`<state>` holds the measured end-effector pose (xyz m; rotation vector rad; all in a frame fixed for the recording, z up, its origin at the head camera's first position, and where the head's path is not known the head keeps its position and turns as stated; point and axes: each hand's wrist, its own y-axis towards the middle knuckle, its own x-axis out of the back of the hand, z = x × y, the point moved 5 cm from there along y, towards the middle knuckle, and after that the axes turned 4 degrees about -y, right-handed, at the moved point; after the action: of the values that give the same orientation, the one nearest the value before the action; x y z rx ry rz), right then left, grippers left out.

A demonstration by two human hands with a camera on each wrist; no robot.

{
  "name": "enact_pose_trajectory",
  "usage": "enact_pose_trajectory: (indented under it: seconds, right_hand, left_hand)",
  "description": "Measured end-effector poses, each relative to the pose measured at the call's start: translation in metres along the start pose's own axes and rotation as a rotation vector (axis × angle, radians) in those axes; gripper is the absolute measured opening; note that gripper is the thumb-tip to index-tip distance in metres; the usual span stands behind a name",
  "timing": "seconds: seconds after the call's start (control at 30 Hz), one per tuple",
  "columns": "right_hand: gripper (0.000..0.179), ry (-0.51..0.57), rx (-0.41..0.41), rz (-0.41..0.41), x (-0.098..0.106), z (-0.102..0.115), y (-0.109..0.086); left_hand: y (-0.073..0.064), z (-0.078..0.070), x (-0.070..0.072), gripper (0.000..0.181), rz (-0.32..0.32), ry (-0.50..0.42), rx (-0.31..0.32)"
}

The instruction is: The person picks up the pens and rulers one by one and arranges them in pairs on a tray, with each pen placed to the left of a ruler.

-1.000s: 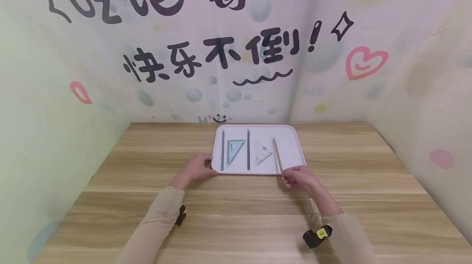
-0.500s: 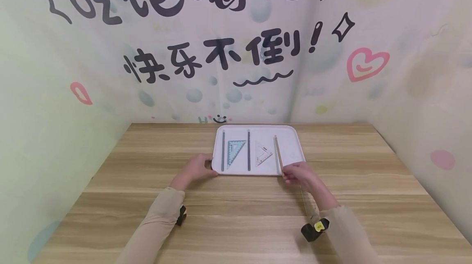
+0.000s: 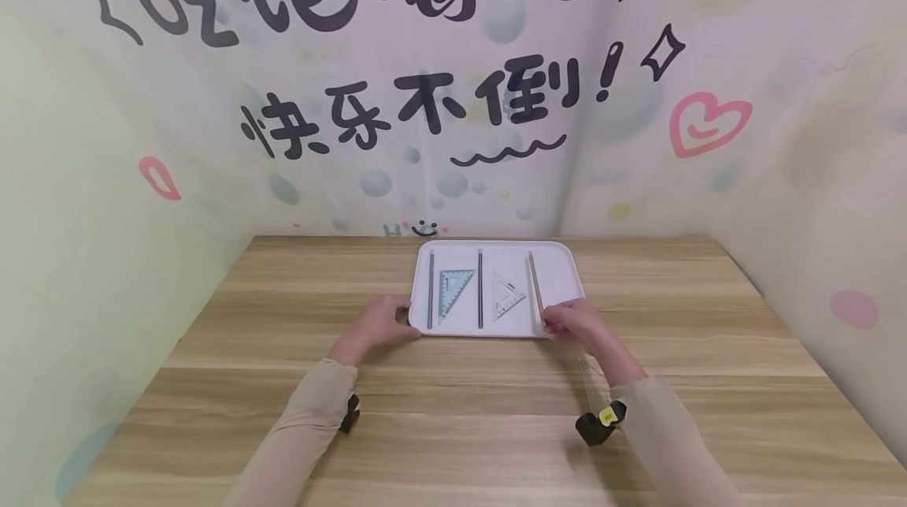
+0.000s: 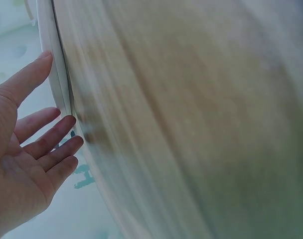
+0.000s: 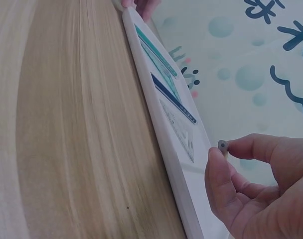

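A white tray (image 3: 557,271) lies at the back of the table. My right hand (image 3: 572,320) pinches the near end of a wood-coloured pencil (image 3: 535,286) between thumb and forefinger, above the tray's front right part; the right wrist view shows the pencil's end (image 5: 223,145) at the fingertips. My left hand (image 3: 381,322) touches the tray's front left corner, thumb on the rim and other fingers loosely extended (image 4: 34,159). On the tray, from left, lie a greenish pencil (image 3: 431,290), a blue set square (image 3: 452,292), a dark pencil (image 3: 480,290) and a clear set square (image 3: 507,298).
A clear strip, perhaps a ruler (image 3: 594,383), lies on the wooden table (image 3: 468,428) beneath the right forearm. Directly behind the table's far edge hangs a printed wall cloth (image 3: 340,200). Each wrist wears a black camera.
My right hand has moved slightly away from me with the pencil, whose far end is now closer to the tray's back rim. The left hand keeps its place at the corner.
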<state>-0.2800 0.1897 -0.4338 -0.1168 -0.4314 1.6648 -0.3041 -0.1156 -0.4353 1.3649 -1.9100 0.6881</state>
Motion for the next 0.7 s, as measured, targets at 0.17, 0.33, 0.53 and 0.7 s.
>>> enact_pose_trajectory:
  seconds: [0.17,0.33,0.53,0.7]
  right_hand:
    - [0.008,-0.008,-0.022,-0.013,0.001,0.0,0.002]
    - [0.011,0.0,-0.002,0.002,0.007,-0.016,0.02]
    - [0.012,-0.035,-0.013,-0.017,0.008,-0.015,0.022]
    - [0.007,-0.059,-0.052,-0.073,0.003,0.0,0.008]
  left_hand:
    - [-0.001,-0.001,0.0,0.04,-0.002,0.009,-0.001]
    - [0.0,0.0,0.0,0.039,0.002,0.012,0.0]
    - [0.0,0.0,0.0,0.039,0.007,0.012,0.003]
    - [-0.001,0.0,0.0,0.039,0.009,0.009,0.008]
